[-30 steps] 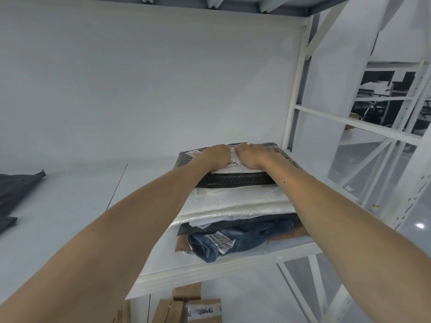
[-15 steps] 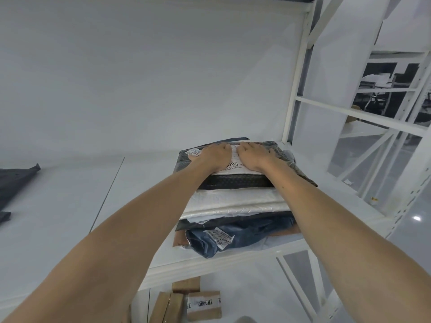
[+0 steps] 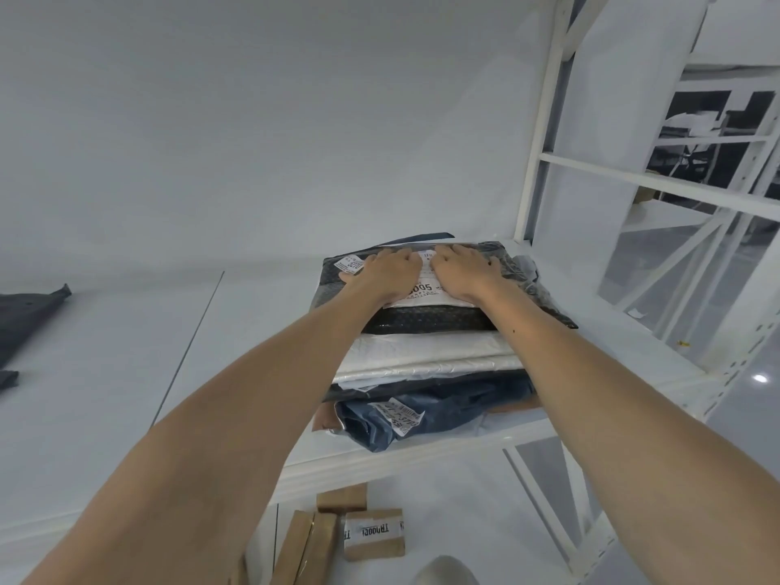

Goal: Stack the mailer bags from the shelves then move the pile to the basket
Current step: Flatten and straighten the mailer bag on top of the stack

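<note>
A pile of mailer bags sits at the right end of the white shelf (image 3: 126, 373). On top lies a black bubble mailer (image 3: 426, 320) with a white label. Under it are a white mailer (image 3: 422, 356) and a dark blue mailer (image 3: 447, 411) with a label at the bottom front. My left hand (image 3: 386, 272) and my right hand (image 3: 462, 270) lie side by side, fingers flat, pressing down on the top black mailer. Both forearms reach in from the bottom of the view.
Another dark mailer bag (image 3: 25, 314) lies at the far left of the shelf. A white upright post (image 3: 540, 133) stands just right of the pile. Cardboard boxes (image 3: 371, 534) lie on the floor under the shelf. More white racking (image 3: 675, 183) stands to the right.
Both hands have slid a little further back on the top mailer and flattened out. The view has tilted downward, showing more floor and boxes.
</note>
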